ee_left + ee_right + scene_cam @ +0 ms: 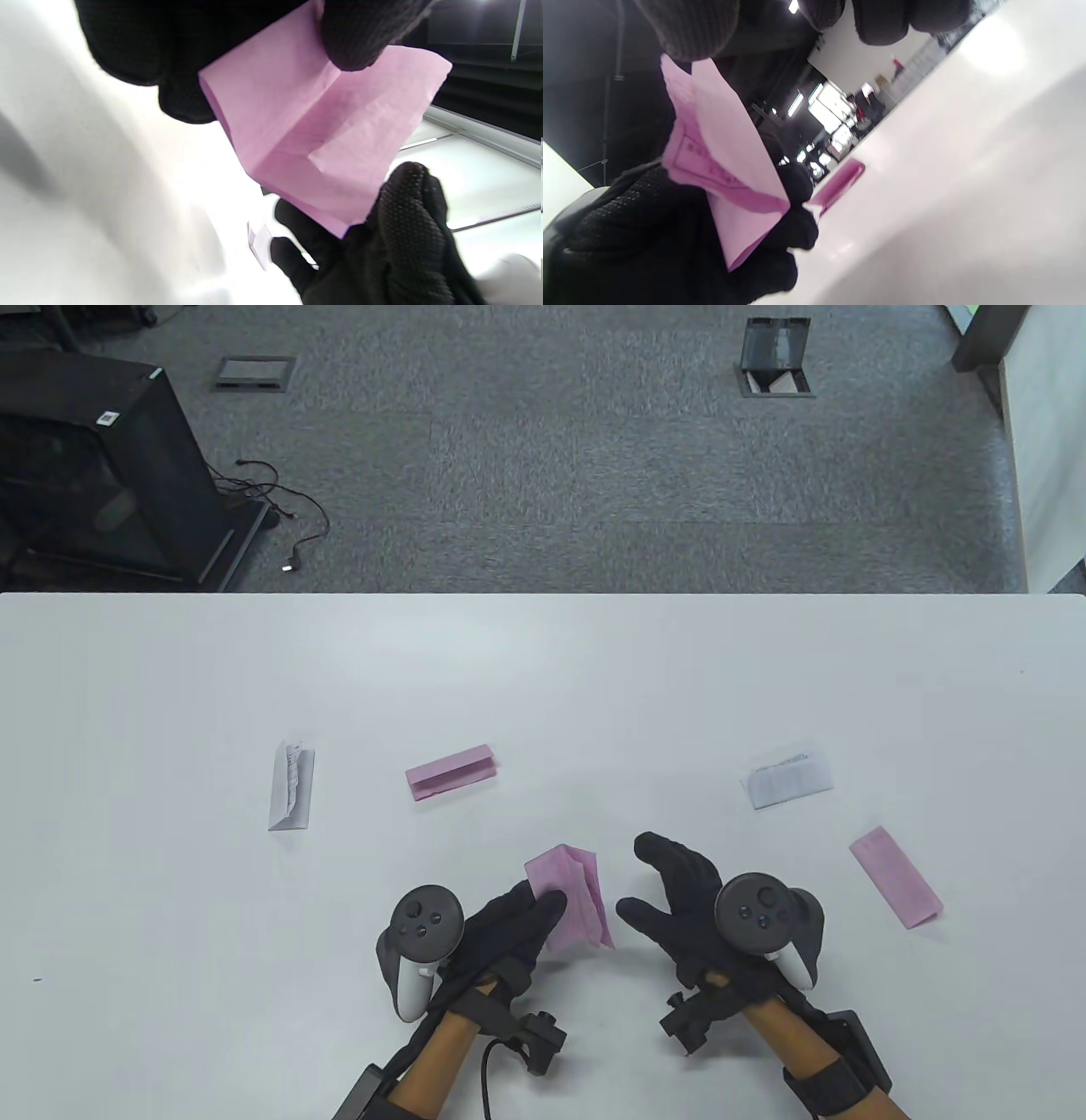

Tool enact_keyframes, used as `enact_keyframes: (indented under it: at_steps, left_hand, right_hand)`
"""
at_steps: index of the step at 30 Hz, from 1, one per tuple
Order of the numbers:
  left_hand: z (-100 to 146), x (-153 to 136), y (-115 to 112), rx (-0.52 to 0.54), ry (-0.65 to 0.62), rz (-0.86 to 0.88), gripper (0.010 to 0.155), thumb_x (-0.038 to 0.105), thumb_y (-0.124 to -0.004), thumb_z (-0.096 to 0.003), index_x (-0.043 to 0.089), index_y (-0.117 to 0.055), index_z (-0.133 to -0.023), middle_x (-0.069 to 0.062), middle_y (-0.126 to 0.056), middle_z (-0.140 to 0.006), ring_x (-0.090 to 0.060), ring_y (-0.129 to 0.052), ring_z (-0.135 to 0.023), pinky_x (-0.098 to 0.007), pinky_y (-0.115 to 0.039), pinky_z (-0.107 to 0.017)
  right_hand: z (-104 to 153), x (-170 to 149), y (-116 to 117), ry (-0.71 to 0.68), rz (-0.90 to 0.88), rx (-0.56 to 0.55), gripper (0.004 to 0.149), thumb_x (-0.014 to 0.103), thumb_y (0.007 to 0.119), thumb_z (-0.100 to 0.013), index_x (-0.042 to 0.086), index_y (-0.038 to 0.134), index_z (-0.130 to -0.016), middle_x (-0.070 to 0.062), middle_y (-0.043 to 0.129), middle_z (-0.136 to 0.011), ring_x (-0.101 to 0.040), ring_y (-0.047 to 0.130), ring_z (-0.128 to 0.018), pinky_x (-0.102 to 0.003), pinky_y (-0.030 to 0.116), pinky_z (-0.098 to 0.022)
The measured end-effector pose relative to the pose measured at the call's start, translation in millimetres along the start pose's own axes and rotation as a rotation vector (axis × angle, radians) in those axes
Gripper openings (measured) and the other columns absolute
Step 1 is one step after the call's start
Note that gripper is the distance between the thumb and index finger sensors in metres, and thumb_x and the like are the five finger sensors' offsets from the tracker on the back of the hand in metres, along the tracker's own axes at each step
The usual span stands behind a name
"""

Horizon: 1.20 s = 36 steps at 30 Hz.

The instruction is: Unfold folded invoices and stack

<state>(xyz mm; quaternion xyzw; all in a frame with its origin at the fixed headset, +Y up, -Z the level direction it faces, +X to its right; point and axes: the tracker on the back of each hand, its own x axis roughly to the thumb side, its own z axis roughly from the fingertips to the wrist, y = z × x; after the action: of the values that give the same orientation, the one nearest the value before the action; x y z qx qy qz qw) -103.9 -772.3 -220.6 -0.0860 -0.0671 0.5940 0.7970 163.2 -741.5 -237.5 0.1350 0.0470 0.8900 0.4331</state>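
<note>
- A folded white invoice (291, 786) lies on the white table (543, 670) at far left, set lengthwise away from the person.
- A folded pink invoice (450, 772) rests flat beyond the hands, well apart from them.
- The left hand (509, 929) pinches a partly opened pink invoice (575, 899) between thumb and curled fingers (356, 38), holding it above the table near the front edge.
- The right hand (687, 903) is spread just beside that sheet's right edge, thumb and fingers extended; whether they touch the paper cannot be told.
- Another folded white invoice (787, 779) and a pink folded slip (896, 877) lie at right, near each other but apart.
</note>
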Motion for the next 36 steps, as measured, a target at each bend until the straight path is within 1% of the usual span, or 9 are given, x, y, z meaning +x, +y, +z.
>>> enact_keyframes:
  at_steps: [3,7,14,17,21,24,28,33,36]
  left_hand:
    - [0,2,-3,-0.032,-0.031,-0.037,0.044,0.041,-0.077,-0.0553,0.022,-0.081,-0.095,-0.015,-0.092,-0.093,-0.040,-0.089,-0.080,-0.055,-0.074,-0.059]
    - [0,3,-10,-0.084,-0.053,-0.058,0.044,0.041,-0.078,-0.0549,0.022,-0.082,-0.094,-0.016,-0.092,-0.093,-0.040,-0.089,-0.080,-0.056,-0.074,-0.058]
    - [0,2,-13,-0.115,-0.052,-0.078,0.044,0.041,-0.078,-0.0549,0.021,-0.082,-0.094,-0.016,-0.092,-0.093,-0.041,-0.088,-0.080,-0.056,-0.073,-0.058]
    - [1,5,-11,-0.062,-0.047,-0.135,0.044,0.041,-0.078,-0.0549,0.020,-0.082,-0.094,-0.016,-0.093,-0.092,-0.041,-0.089,-0.079,-0.056,-0.074,-0.058]
    - [3,6,-8,-0.021,-0.038,-0.162,0.044,0.041,-0.078,-0.0549,0.020,-0.082,-0.094,-0.015,-0.094,-0.091,-0.040,-0.090,-0.078,-0.055,-0.075,-0.057]
    - [3,6,-9,-0.022,-0.030,-0.180,0.045,0.040,-0.078,-0.0548,0.019,-0.082,-0.094,-0.015,-0.095,-0.090,-0.040,-0.091,-0.077,-0.055,-0.075,-0.057]
    - [2,6,-12,-0.051,-0.044,-0.172,0.045,0.040,-0.078,-0.0548,0.019,-0.082,-0.094,-0.015,-0.095,-0.090,-0.040,-0.091,-0.078,-0.055,-0.075,-0.057]
    - [2,6,-13,-0.074,-0.046,-0.178,0.045,0.040,-0.078,-0.0546,0.019,-0.082,-0.094,-0.015,-0.095,-0.091,-0.040,-0.090,-0.078,-0.056,-0.074,-0.058]
    - [6,9,-12,0.038,-0.020,-0.269,0.056,0.042,-0.081,-0.0535,0.019,-0.069,-0.104,-0.020,-0.085,-0.099,-0.046,-0.081,-0.085,-0.060,-0.068,-0.062]
  right_hand:
    - [-3,-9,7,0.086,-0.145,0.127,0.088,0.061,0.068,-0.043,0.015,0.035,-0.111,-0.022,0.048,-0.110,-0.055,0.047,-0.099,-0.074,0.043,-0.066]
    - [-6,-15,15,0.102,-0.267,0.237,0.071,0.052,0.071,-0.046,0.016,0.054,-0.105,-0.017,0.065,-0.103,-0.050,0.062,-0.094,-0.071,0.047,-0.065]
    - [-5,-15,16,0.102,-0.284,0.221,0.055,0.045,0.072,-0.047,0.020,0.067,-0.096,-0.011,0.080,-0.092,-0.044,0.076,-0.085,-0.068,0.052,-0.065]
    - [-5,-15,16,0.102,-0.319,0.239,0.057,0.048,0.068,-0.048,0.019,0.064,-0.098,-0.012,0.078,-0.093,-0.044,0.074,-0.086,-0.068,0.051,-0.065]
    - [-3,-15,11,0.059,-0.354,0.241,0.073,0.061,0.062,-0.045,0.016,0.058,-0.103,-0.014,0.074,-0.097,-0.046,0.070,-0.089,-0.071,0.049,-0.065]
    - [-3,-12,13,0.059,-0.309,0.240,0.082,0.065,0.064,-0.042,0.014,0.053,-0.105,-0.016,0.069,-0.100,-0.049,0.066,-0.091,-0.072,0.048,-0.065]
    - [-3,-13,16,0.084,-0.254,0.176,0.063,0.049,0.070,-0.047,0.016,0.062,-0.100,-0.012,0.078,-0.093,-0.045,0.075,-0.086,-0.067,0.053,-0.064]
    - [-3,-15,15,0.117,-0.296,0.124,0.043,0.037,0.070,-0.049,0.019,0.075,-0.088,-0.007,0.089,-0.081,-0.039,0.085,-0.077,-0.063,0.058,-0.063]
    - [-2,-14,15,0.115,-0.304,0.121,0.041,0.037,0.071,-0.049,0.018,0.078,-0.084,-0.006,0.092,-0.075,-0.036,0.089,-0.072,-0.061,0.061,-0.063]
